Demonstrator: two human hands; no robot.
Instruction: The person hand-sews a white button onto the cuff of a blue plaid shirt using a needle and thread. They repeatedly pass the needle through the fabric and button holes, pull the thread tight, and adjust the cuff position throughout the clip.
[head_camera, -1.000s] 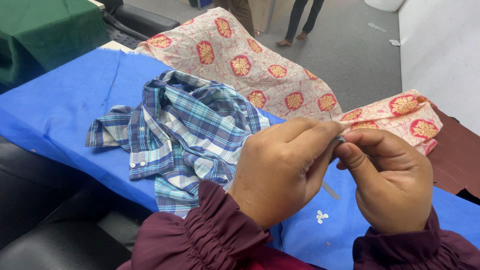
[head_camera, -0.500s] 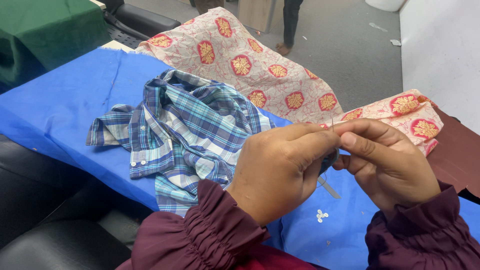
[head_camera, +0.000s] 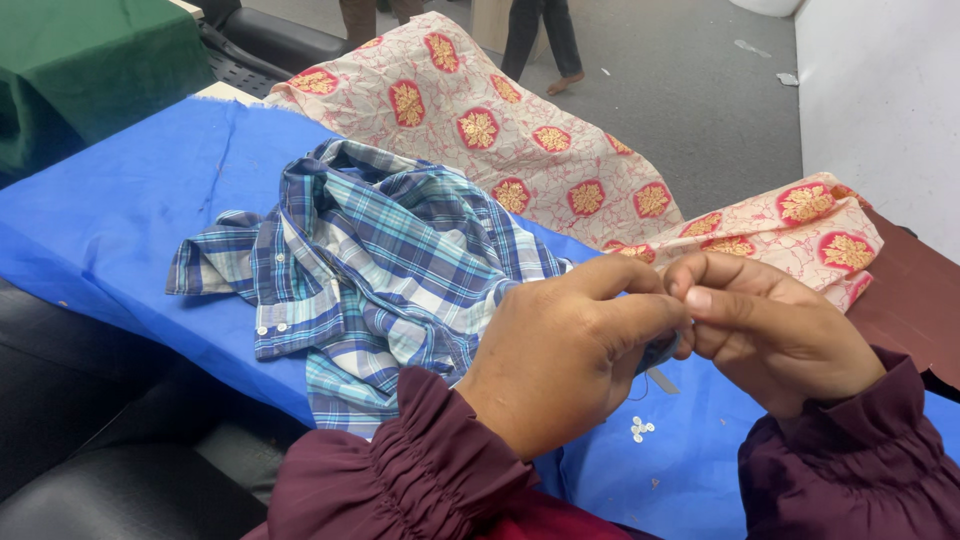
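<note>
Head view, left to right. Green cloth (head_camera: 70, 70), far left. Blue sheet (head_camera: 110, 220) over the table. Plaid shirt (head_camera: 370, 270), crumpled on the sheet, cuff buttons showing. Left hand (head_camera: 560, 350), fingers pressed together around a small dark item, likely a spool of thread (head_camera: 660, 350), mostly hidden. Right hand (head_camera: 770, 335), thumb and forefinger pinched against the left hand's fingertips; needle or thread not discernible. Loose white buttons (head_camera: 640, 430) below the hands. Patterned fabric (head_camera: 560, 150) behind. Step, judged: threading a needle; steady fine alignment required.
</note>
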